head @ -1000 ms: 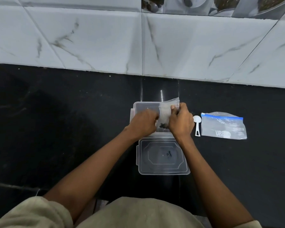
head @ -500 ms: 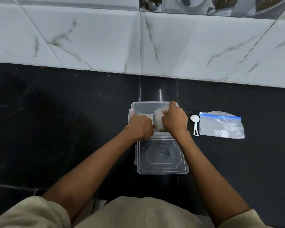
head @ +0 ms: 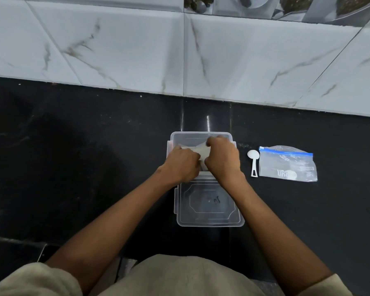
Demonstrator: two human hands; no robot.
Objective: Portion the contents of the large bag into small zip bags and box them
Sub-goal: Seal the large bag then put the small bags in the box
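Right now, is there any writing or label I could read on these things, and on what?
"UR...": pale letters on the large zip bag; the rest is hidden by a white patch.
Dark handwritten mark on the clear lid: too blurred to read.
Small print on the bag's right side: too small to read.

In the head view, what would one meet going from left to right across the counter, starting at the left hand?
left hand → small zip bag → right hand → white scoop → large zip bag

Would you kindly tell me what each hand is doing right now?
Left hand: grips the small clear plastic zip bag over the clear plastic box.
Right hand: grips the same bag.
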